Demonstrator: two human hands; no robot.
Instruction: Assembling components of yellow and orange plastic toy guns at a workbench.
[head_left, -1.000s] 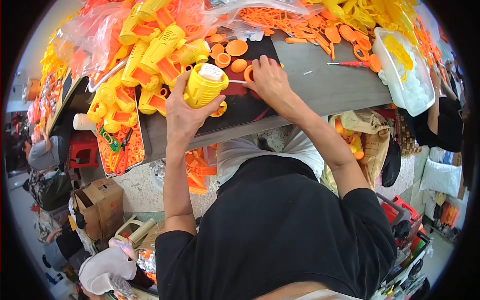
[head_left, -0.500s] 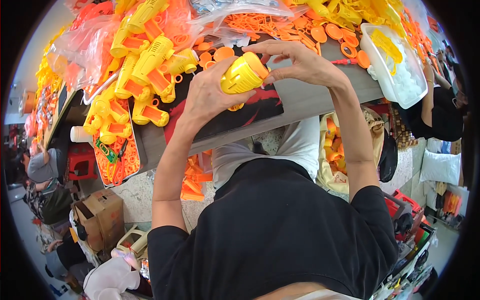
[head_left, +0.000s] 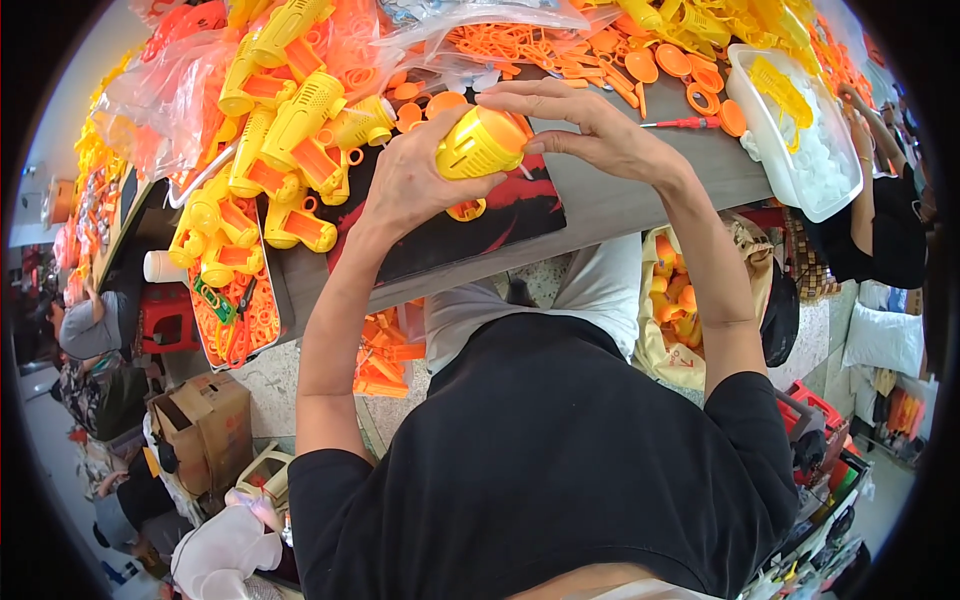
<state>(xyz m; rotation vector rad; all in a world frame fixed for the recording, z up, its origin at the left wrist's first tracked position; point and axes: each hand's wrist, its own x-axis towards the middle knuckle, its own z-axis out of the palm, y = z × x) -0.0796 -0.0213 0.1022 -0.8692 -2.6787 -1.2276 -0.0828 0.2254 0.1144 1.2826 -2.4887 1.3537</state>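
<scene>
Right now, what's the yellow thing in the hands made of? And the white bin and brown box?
The yellow thing looks like shiny plastic: moulded slots, bright highlights. The white bin seems smooth plastic, with rounded corners. The brown box seems matt cardboard, with folding flaps.

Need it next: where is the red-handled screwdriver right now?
In the head view, the red-handled screwdriver lies on the grey table, right of the right hand and beside an orange disc, left of the white tub.
</scene>
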